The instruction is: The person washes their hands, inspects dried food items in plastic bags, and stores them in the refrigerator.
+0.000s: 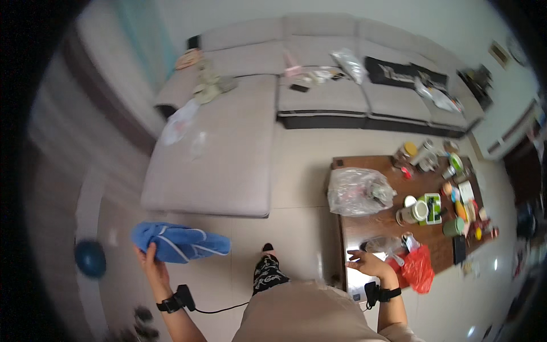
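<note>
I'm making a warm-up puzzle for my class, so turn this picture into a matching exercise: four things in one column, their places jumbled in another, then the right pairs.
Things
1. Blue cloth
2. Red plastic bag
3. Black cushion
4. Round blue object

Places
A. On the grey sofa
B. Near the picture's left edge
C. On the wooden table, to the right of the right hand
D. In the left hand

Pairs: 1-D, 2-C, 3-A, 4-B

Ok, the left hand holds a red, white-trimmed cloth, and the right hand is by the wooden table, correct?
Not quite: the head view shows that the white-trimmed cloth is blue, not red. The left hand does hold it, and the right hand is by the wooden table.
</note>
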`<state>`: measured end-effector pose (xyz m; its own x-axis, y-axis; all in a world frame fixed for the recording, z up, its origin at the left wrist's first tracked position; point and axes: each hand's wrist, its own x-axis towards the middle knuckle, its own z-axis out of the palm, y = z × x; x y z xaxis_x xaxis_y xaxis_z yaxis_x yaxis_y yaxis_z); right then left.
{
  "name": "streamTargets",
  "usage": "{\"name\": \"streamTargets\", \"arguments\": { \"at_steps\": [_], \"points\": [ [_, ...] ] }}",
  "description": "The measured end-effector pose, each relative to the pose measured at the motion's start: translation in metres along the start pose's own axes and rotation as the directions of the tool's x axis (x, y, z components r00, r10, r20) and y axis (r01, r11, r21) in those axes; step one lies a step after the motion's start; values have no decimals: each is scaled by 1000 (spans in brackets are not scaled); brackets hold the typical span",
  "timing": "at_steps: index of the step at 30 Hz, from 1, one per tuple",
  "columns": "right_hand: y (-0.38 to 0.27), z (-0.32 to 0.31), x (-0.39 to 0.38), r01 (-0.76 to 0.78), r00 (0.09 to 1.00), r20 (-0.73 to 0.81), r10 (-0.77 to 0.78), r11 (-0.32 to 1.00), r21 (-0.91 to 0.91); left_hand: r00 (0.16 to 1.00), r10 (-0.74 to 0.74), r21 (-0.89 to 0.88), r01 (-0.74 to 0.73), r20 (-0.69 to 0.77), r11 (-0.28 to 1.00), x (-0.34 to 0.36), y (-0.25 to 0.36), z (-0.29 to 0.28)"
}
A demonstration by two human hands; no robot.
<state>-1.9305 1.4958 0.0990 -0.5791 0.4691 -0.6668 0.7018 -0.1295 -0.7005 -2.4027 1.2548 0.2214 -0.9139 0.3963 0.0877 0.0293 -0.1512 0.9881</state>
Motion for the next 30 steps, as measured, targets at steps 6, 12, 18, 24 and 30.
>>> {"name": "streamTargets", "arguments": {
  "at_steps": [6, 12, 18, 24, 30],
  "points": [
    [-47, -18, 64, -26, 957, -240, 162, 875, 484, 981, -184, 557, 189, -66, 809, 272, -115, 109],
    [-43, -43, 89, -281, 883, -240, 404, 863, 419, 591, -477, 723, -291, 651, 626, 266, -218, 339],
    [-24, -101, 120, -251, 846, -160, 508, 646, 721, -286, -712, 286, -772, 642, 568, 184, -303, 418],
    [60, -123, 146, -475, 800, 263, 540, 302, 826, -364, -844, 468, -711, 393, 524, 161, -274, 495],
    [87, -182, 189, -312, 800, 99, 592, 269, 911, -487, -571, 160, -652, 661, 741, 202, -376, 537]
  ]
}}
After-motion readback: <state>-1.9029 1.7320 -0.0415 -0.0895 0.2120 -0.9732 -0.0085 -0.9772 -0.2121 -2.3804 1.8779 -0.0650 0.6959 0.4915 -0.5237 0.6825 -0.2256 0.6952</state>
